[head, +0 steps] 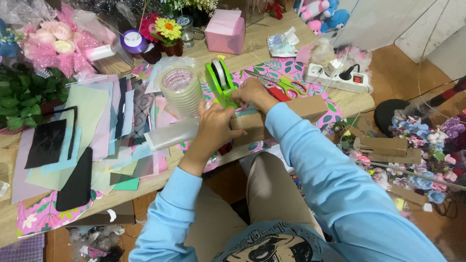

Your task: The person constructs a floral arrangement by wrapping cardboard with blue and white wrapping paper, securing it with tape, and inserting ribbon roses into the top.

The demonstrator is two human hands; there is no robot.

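Note:
A green tape dispenser (219, 81) stands on the patterned table cover. My right hand (254, 92) rests against its front end, fingers pinched there; whether tape is between them is hidden. My left hand (216, 127) presses on a brown cardboard box (310, 107) lying along the table's near edge. A stack of clear tape rolls (182, 90) stands just left of the dispenser.
Scissors with green and red handles (284, 87) lie right of the dispenser. A white power strip (337, 77), a pink box (224, 31), coloured paper sheets (87, 131), a pink bouquet (53, 41) and fabric flowers (427, 140) on the floor surround the spot.

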